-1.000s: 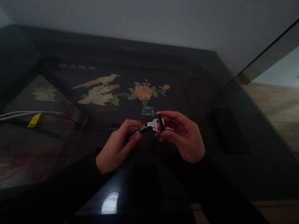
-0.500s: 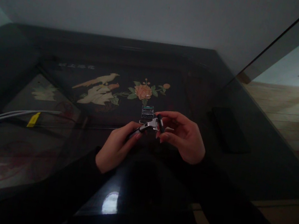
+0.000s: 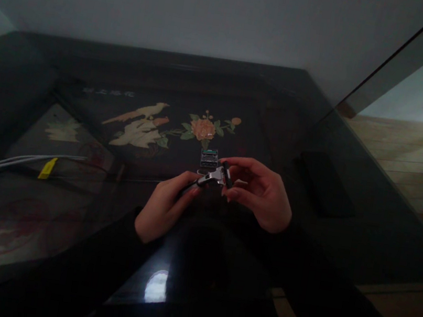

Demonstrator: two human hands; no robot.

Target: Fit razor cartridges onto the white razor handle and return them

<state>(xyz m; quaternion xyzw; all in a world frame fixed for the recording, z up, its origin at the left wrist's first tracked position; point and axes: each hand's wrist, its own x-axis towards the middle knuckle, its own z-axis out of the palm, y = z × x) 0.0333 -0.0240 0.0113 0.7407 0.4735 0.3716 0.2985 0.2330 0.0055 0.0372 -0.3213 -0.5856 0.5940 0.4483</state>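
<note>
1. left hand [image 3: 162,209] pinches a razor handle [image 3: 208,179] above the glossy counter [image 3: 70,201].
2. right hand [image 3: 260,192] grips a black blade cartridge [image 3: 227,174] at the handle's tip.
3. a spare cartridge [image 3: 209,158] lies just beyond both hands.

A silver razor handle [image 3: 210,178] held level, its black cartridge [image 3: 227,174] at the right end.

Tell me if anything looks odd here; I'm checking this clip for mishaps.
Nothing looks spilled or broken. The left hand holds a razor handle, the right hand pinches a dark piece at its head. A blade cartridge lies apart on the table.
</note>
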